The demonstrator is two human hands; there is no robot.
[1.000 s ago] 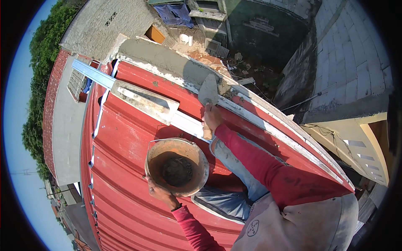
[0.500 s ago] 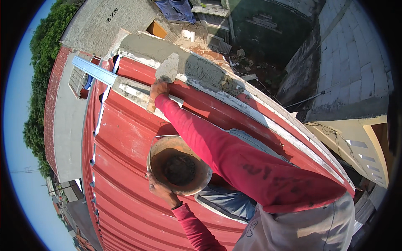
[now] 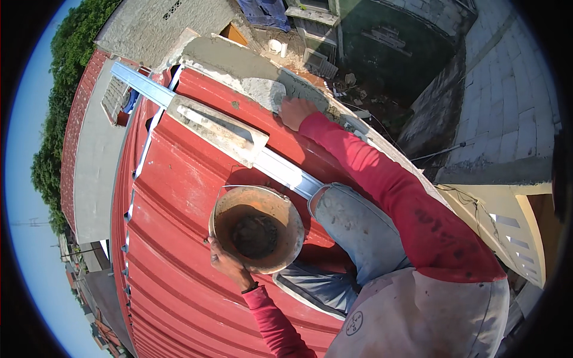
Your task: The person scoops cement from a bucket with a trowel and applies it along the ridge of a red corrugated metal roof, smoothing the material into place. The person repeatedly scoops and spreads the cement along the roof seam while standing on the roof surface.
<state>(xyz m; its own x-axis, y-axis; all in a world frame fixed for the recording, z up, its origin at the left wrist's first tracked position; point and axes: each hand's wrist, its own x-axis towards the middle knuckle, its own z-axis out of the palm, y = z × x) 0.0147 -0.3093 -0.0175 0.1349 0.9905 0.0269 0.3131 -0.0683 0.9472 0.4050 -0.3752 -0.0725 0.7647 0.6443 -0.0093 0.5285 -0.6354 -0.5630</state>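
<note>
Silver bar (image 3: 285, 172) lies under float (image 3: 216, 132), near bucket (image 3: 250, 206).

One bucket (image 3: 289, 219), one trowel (image 3: 264, 92), one float (image 3: 216, 130)

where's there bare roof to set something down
Bare red roofing lies left of the bucket, below the float; a narrower, mortar-dabbed strip runs between float and mortared ledge. Crowded: between bucket and knee, and around the right hand and trowel.

we see red roofing (image 3: 173, 197) striped with parallel ridges, a bucket (image 3: 284, 210) stained orange-brown inside, dark grey mortar (image 3: 253, 236), a pale grey-bladed trowel (image 3: 264, 93), pinkish-red sleeves (image 3: 358, 160), and faded blue trousers (image 3: 352, 221).
</note>
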